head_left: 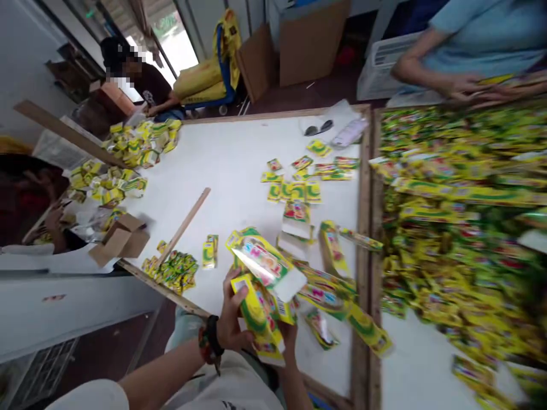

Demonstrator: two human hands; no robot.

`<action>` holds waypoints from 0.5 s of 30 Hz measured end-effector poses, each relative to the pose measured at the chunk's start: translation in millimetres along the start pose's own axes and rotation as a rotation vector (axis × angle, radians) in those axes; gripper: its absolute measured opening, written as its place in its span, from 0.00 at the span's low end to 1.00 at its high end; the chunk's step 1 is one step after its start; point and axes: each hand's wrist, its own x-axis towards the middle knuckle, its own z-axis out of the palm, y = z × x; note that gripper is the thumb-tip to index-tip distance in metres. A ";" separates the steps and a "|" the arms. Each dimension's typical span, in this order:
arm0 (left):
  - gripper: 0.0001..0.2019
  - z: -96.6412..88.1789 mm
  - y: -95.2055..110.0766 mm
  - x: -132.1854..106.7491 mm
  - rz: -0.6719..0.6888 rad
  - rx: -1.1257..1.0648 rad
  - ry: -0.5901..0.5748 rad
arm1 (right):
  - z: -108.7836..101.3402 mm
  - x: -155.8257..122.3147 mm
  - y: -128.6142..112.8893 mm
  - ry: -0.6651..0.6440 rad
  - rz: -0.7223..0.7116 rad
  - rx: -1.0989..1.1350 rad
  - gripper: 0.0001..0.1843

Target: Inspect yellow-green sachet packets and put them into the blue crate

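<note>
In front of my body I hold a bunch of yellow-and-green printed cartons [260, 262] above the white table [231, 154]. My left hand [233, 322] is closed round the near carton [254, 319], its thumb underneath and its fingers along the side. My right hand [289, 341] is at the cartons' lower right, with its fingers mostly hidden behind them; it seems to support the same bunch. Just beyond lie more flat cartons [327, 293] and an upright-looking carton [334, 247]. A small yellow packet [209, 251] lies to the left of my hands.
Small packets [177, 270] lie by a wooden strip [186, 225]. Sunglasses [318, 128] and a phone-like object [350, 132] rest at the far edge. A wooden rail [365, 228] borders a large packet heap [448, 239]. Other people sit or stand around, beside an open cardboard box [122, 242].
</note>
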 end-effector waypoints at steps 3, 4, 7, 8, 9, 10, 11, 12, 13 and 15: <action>0.50 -67.5 -77.7 -28.3 -0.087 0.057 0.154 | 102.7 -10.0 54.3 0.059 0.073 0.171 0.51; 0.49 -86.5 -105.7 -33.8 -0.082 0.059 0.190 | 133.5 -8.7 72.0 0.046 0.090 0.193 0.50; 0.44 -134.2 -190.6 -34.9 -0.027 0.005 0.207 | 210.6 7.4 124.1 0.028 0.098 0.199 0.47; 0.42 -147.2 -216.3 -29.0 -0.010 -0.028 0.190 | 230.9 15.9 139.9 0.034 0.096 0.189 0.46; 0.39 -158.5 -238.9 -19.9 0.004 -0.062 0.168 | 248.5 25.6 154.3 0.046 0.095 0.179 0.45; 0.37 -167.7 -257.9 -7.9 0.015 -0.092 0.144 | 263.4 36.3 166.6 0.066 0.096 0.168 0.43; 0.35 -174.7 -273.0 6.1 0.019 -0.113 0.120 | 275.5 47.6 176.7 0.091 0.095 0.155 0.42; 0.33 -179.3 -284.4 21.2 0.017 -0.123 0.102 | 284.9 59.3 184.2 0.112 0.093 0.141 0.42; 0.31 -182.1 -292.6 36.1 0.014 -0.123 0.093 | 291.8 70.8 189.2 0.122 0.090 0.122 0.42; 0.30 -184.6 -303.5 60.5 0.002 -0.096 0.119 | 298.8 90.8 191.8 0.089 0.098 0.051 0.44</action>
